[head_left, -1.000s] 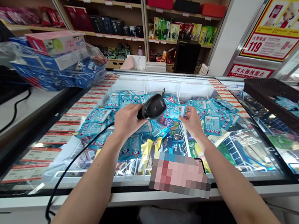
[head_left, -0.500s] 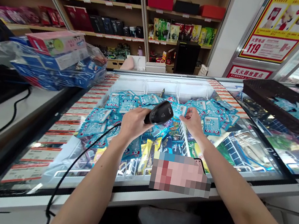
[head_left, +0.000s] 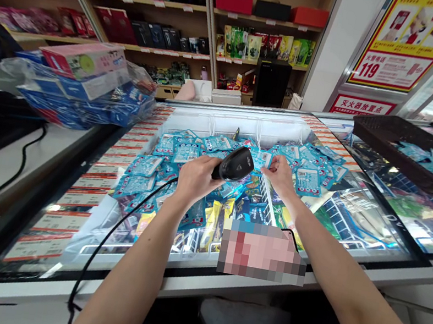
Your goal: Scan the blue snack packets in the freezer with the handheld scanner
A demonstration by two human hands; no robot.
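My left hand is closed round the handle of a black barcode scanner, whose cable hangs down to the left. The scanner's head points to the right, at a light-blue packet with a white barcode label. My right hand pinches that packet by its right edge between thumb and fingers. Many similar blue packets lie on the glass top of a chest freezer around both hands. Part of the held packet is hidden behind the scanner.
A blurred-out phone lies at the freezer's front edge. At right stands a dark brown basket holding blue packets. Plastic-wrapped blue boxes are stacked at left. Shelves of goods line the back. Another person's hand shows at far right.
Both hands hold nearly still, with the scanner still facing the packet. The whole view has shifted very slightly.
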